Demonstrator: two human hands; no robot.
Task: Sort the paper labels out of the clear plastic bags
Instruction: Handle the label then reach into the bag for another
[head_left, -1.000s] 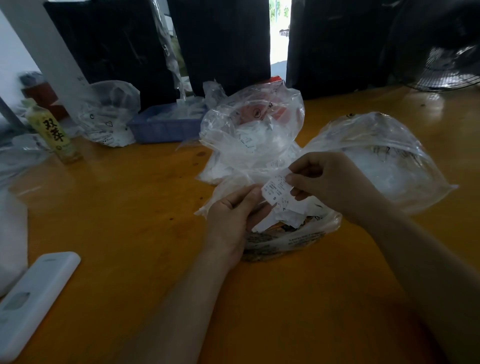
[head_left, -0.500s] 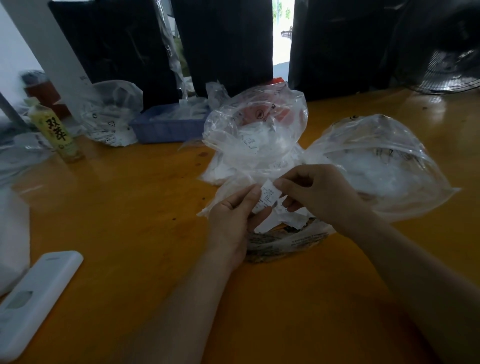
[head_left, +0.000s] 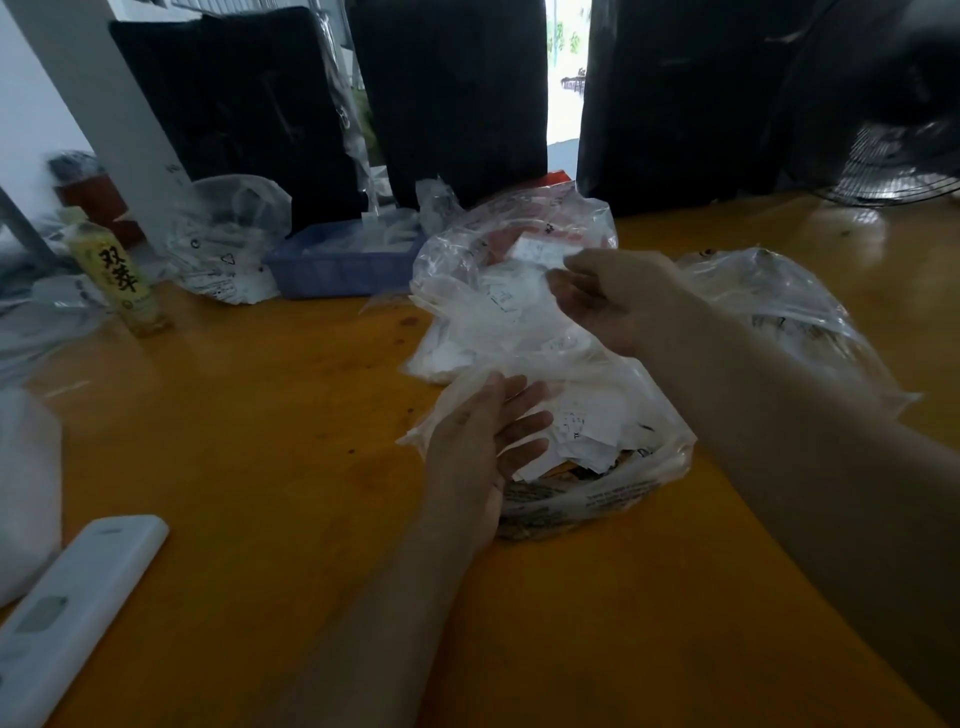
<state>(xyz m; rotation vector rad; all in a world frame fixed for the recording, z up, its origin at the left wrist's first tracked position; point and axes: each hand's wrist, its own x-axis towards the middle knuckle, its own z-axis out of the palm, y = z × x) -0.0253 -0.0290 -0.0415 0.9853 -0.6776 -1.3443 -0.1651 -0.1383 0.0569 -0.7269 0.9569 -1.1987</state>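
Two hands busy: right hand (head_left: 618, 296) pinches a paper label (head_left: 540, 253) at 12 o'clock, left hand (head_left: 483, 441) flat-fingered on the clear bag (head_left: 597, 499).

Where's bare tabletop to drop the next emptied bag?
Bare wood lies between the white remote, the yellow bottle and the left hand, and along the near edge between both forearms. Crowded: the bags around the right hand and the blue tray.

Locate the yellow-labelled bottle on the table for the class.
In the head view the yellow-labelled bottle stands upright at the far left of the orange table, left of a crumpled clear bag and the blue tray.
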